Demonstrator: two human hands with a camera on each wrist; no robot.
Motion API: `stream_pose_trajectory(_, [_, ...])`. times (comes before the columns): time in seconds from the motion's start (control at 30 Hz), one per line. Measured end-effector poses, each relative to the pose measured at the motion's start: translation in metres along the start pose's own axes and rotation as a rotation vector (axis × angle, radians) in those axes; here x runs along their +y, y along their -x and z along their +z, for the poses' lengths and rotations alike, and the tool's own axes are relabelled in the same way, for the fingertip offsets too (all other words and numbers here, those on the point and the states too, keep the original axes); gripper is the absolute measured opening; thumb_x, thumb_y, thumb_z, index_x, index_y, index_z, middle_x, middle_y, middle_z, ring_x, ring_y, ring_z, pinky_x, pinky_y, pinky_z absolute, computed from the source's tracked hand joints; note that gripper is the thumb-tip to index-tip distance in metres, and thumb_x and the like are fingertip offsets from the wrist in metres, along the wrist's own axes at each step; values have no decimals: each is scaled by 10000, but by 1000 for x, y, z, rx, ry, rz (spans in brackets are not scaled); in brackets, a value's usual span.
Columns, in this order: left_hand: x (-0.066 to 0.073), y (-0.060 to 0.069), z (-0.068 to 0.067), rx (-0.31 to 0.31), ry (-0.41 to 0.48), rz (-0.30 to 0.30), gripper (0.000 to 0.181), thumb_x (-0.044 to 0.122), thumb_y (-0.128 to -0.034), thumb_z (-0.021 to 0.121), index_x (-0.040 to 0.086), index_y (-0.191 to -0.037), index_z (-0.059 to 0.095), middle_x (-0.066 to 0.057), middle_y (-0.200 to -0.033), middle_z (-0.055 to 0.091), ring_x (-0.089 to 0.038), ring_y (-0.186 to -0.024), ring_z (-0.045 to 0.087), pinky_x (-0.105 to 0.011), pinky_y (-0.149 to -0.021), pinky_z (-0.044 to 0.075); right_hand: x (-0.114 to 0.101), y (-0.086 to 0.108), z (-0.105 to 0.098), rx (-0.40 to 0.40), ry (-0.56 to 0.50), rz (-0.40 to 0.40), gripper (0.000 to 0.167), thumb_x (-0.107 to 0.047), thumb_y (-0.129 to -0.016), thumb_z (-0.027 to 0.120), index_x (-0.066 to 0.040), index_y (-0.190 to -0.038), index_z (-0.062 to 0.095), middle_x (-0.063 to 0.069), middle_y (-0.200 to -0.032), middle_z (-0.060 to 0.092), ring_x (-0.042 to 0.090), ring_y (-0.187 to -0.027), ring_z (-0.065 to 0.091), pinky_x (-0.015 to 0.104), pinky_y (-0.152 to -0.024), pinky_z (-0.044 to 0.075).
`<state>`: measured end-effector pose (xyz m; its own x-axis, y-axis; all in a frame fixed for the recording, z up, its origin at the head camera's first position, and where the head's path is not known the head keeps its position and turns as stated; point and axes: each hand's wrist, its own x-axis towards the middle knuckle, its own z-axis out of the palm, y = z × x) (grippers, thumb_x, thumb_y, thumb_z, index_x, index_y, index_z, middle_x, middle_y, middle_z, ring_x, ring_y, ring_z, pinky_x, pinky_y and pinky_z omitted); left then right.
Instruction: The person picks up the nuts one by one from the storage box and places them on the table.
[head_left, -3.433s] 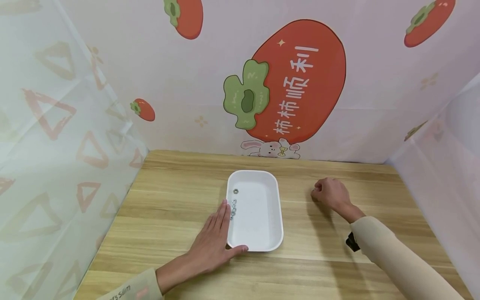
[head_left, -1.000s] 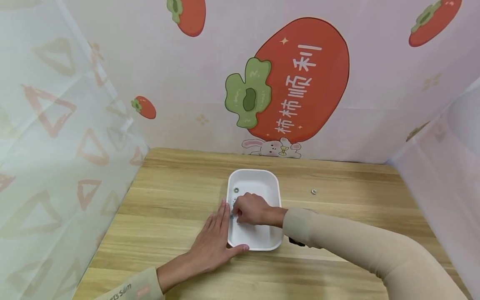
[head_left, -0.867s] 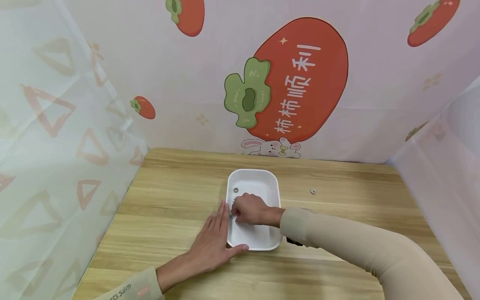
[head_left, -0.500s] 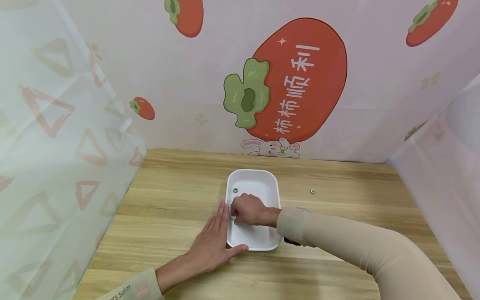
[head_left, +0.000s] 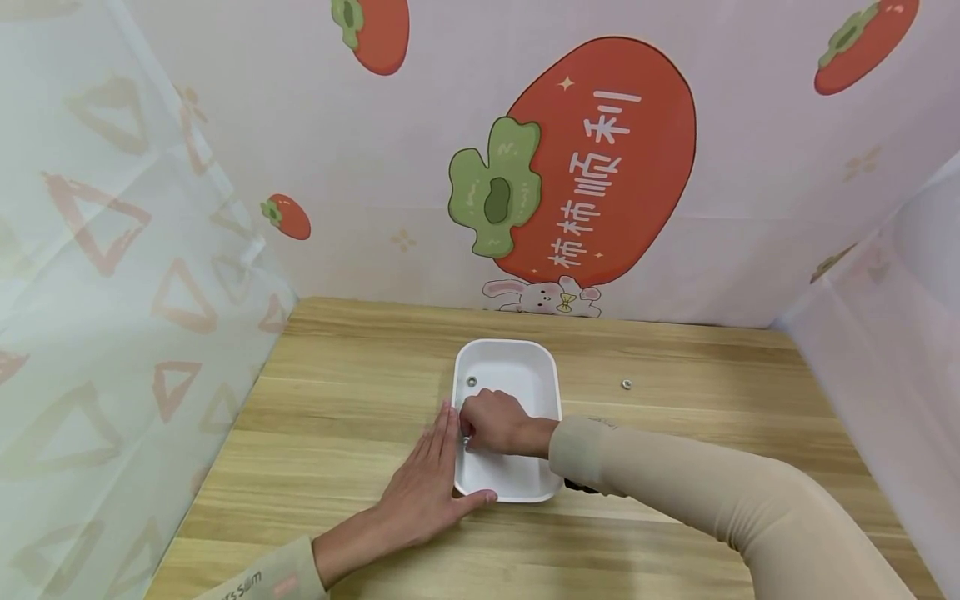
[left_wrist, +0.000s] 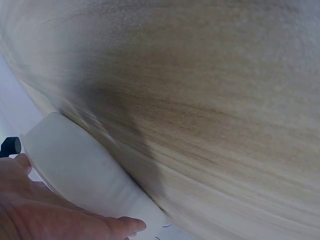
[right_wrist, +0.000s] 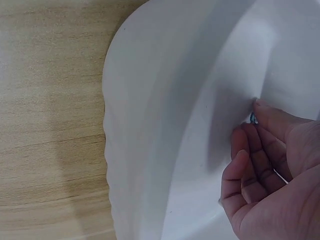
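A white rectangular tray (head_left: 525, 479) sits on the table in front of me. Flat and straight-fingered, my left hand (head_left: 423, 483) rests along the tray's left wall, its thumb at the near rim; the left wrist view shows these fingers against the tray's outer wall (left_wrist: 90, 170). My right hand (head_left: 495, 421) reaches into the tray at its left side. In the right wrist view its thumb and forefinger pinch a small metal nut (right_wrist: 253, 118), mostly covered by the fingertips. Another nut (head_left: 471, 381) lies farther back in the tray. My right hand hides other nuts there.
A single nut (head_left: 627, 384) lies on the wooden table (head_left: 337, 400) to the right of the tray. Printed cloth walls (head_left: 360, 267) close in the table at the back and both sides.
My right hand has gone from the table on the right into the tray, leaving a nut where it was. Lately it has shifted slightly nearer. The left hand stays in place.
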<state>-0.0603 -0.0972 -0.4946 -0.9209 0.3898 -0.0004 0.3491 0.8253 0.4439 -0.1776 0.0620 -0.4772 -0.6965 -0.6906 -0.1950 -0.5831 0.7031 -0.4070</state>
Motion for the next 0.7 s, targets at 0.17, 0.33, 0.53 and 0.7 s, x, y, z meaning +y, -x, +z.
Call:
stream_pose_trajectory(0.17, [0,0,0,-3,-4,-2,1192,752,-955,579,-64,-1669,82,-226,-1764,28,-331,-1632,108,-541,-1279,267,-3,0,0,7,19,-4,214,-78,-830,876,-176,-707,731,-131,-622,605,63,-576,510,226,-534,431])
stream_pose_trajectory(0.33, [0,0,0,-2,-8,-2,1191,747,-956,582,-67,-1667,81,-226,-1764,27,-333,-1631,109,-540,-1279,267,-6,0,0,5,38,-1,228,-54,-824,847,-173,-687,710,-119,-599,594,68,-560,508,231,-521,432])
stream_pose_trajectory(0.53, [0,0,1,-19,45,-9,1196,721,-956,611,-53,-1672,47,-220,-1767,-2,-328,-1632,99,-533,-1286,249,-6,1,-1,-16,81,10,216,-103,-782,867,-185,-678,696,-122,-590,586,73,-556,517,271,-528,475])
stream_pose_trajectory(0.7, [1,0,1,-47,126,-44,1214,722,-949,624,-13,-1683,-5,-176,-1774,-70,-330,-1625,126,-517,-1211,395,-4,6,-9,-19,71,32,216,-135,-787,874,-187,-675,697,-106,-591,600,82,-548,515,245,-498,445])
